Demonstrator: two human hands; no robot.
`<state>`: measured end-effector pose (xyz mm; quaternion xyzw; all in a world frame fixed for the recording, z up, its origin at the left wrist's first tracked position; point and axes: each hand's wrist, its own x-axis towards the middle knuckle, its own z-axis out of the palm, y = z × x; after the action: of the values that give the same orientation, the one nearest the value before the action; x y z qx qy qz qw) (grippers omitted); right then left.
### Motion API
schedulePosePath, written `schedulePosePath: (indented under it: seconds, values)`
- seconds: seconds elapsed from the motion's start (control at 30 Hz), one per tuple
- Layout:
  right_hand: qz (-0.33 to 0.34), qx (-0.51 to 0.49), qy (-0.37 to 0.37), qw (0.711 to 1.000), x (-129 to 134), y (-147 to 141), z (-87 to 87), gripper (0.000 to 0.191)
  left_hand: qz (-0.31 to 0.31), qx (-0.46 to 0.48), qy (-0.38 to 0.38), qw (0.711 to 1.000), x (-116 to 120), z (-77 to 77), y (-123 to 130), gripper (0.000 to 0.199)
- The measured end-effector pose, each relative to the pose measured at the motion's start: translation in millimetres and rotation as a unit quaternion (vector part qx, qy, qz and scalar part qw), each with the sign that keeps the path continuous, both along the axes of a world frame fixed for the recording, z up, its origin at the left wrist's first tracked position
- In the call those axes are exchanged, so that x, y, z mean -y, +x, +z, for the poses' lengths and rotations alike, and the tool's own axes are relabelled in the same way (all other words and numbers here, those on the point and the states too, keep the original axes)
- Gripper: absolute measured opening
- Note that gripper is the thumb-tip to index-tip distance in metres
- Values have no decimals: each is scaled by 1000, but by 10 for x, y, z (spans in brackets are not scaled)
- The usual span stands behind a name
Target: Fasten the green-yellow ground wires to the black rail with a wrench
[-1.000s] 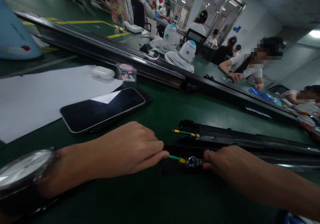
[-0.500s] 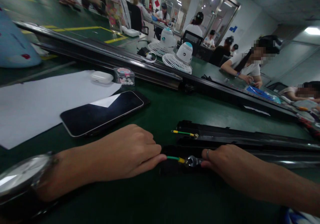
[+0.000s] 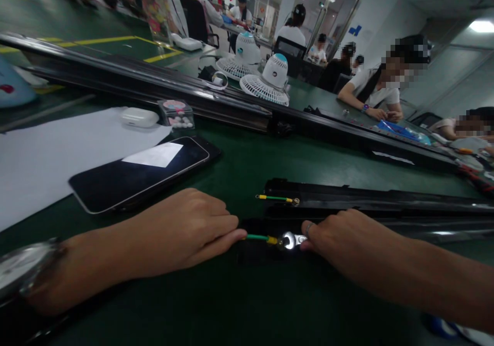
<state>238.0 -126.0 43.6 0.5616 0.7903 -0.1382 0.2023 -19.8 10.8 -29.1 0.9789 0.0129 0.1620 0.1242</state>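
Note:
My left hand (image 3: 196, 227) pinches the free end of a short green wire (image 3: 257, 237) with yellow sleeves. The wire's other end meets a fastener on a long black channel (image 3: 250, 256), where a spanner (image 3: 289, 240) has its open jaw around or against it; I cannot tell how tightly it fits. My right hand (image 3: 339, 243), with a ring on one finger, is closed on the spanner's handle. Just behind lies a second black channel (image 3: 347, 196), carrying a similar green and yellow wire (image 3: 276, 198) with a ring terminal.
A phone (image 3: 142, 173) and a white sheet (image 3: 69, 150) lie to the left, beside an earbud case (image 3: 139, 117) and a small clear box (image 3: 176, 114). Long black rails (image 3: 154, 91) cross the table behind. Two white fans (image 3: 266, 81) stand beyond, and other people sit farther back.
The view has shifted, so most things sit slightly further left and higher. The spanner's head now catches bright light. Both hands keep their holds on the wire and spanner.

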Motion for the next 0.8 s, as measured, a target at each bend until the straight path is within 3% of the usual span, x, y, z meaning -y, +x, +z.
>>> schedulePosePath:
  seconds: [0.23,0.5,0.8]
  values:
    - [20,19,-9,1000,-64,-51,106,16,4,-6,-6,1000,-9,-8,3,29]
    - [48,-5,-3,999,-140,30,63,20,-2,10,12,1000,5,-1,8,28]
    - [2,0,-16,1000,-69,3,2,21,7,-2,31,999,26,-41,-10,31]
